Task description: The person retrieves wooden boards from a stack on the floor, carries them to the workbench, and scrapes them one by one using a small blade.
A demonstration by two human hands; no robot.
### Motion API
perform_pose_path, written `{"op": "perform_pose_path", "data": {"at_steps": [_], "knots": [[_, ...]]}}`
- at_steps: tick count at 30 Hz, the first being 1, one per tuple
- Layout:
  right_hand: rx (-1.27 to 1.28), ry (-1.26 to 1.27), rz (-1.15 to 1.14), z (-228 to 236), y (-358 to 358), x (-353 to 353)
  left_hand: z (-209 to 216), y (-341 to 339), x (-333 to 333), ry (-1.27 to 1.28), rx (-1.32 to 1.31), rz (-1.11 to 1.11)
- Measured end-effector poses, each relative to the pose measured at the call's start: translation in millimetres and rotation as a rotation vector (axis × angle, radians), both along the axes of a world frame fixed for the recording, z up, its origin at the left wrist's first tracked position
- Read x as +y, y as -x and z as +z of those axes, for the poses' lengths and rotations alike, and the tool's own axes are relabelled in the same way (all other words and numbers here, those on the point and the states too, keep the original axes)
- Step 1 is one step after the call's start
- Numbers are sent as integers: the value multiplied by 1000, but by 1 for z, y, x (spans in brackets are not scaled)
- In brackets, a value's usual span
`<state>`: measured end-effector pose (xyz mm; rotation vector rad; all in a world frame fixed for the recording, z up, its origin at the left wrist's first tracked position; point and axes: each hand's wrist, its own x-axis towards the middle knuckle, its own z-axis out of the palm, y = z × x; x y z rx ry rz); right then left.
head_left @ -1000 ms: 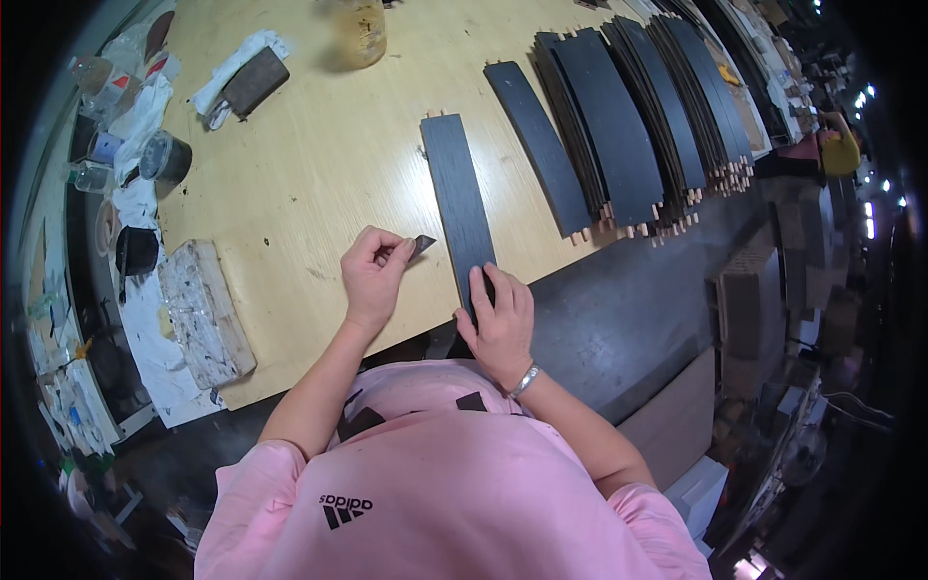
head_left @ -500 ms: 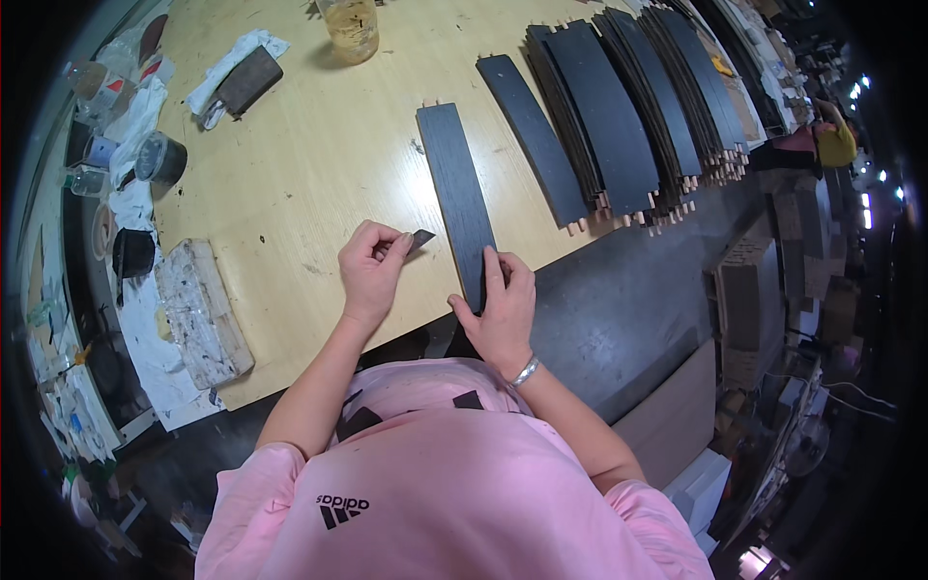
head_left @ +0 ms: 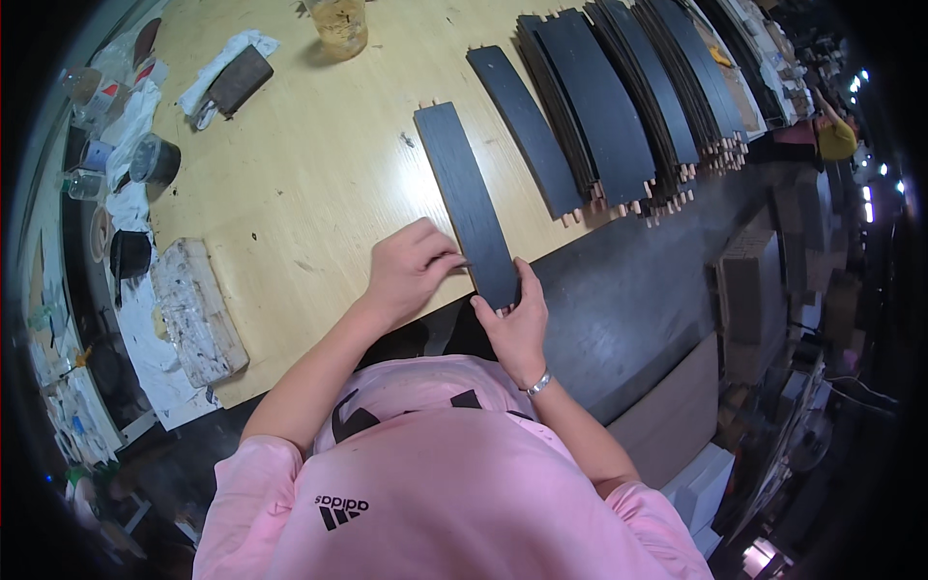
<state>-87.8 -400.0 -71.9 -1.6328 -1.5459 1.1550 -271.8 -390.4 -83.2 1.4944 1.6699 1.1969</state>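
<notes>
A black-painted wooden board [head_left: 464, 193] with pale dowel pegs at its far end lies on the table, its near end at the table's front edge. My right hand [head_left: 517, 324] grips that near end, thumb on one side and fingers on the other. Closed in a pinch, my left hand [head_left: 416, 269] is against the board's left edge near the front. Between its fingertips is a small dark flat piece, mostly hidden now. To the right lies another single black board [head_left: 527, 135].
Stacks of black pegged boards [head_left: 604, 116] line the table's [head_left: 309, 213] right side. At the back are a cup of brownish liquid [head_left: 340, 29] and a dark block [head_left: 240, 81] on a white cloth. A paint-stained white block [head_left: 198, 314], black tubs [head_left: 155, 159] and bottles stand left.
My left hand has moved right and brought the small dark piece to the board's edge. The board's near end has swung right and toward me, with my right hand on it.
</notes>
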Motion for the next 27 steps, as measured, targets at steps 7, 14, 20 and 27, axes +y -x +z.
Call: {"op": "perform_pose_path", "data": {"at_steps": [7,14,20,27], "knots": [[-79,-151,89,-15,-1,11,0,-12,45,-240,447,-242],[-50,-98,102,-24,-7,13,-3,-10,49,-258,484,-183],[-50,-203,106,-39,-8,13,1,-11,39,-304,572,-261],[86,-36,50,-34,-9,13,-2,-11,27,-235,468,-254]]}}
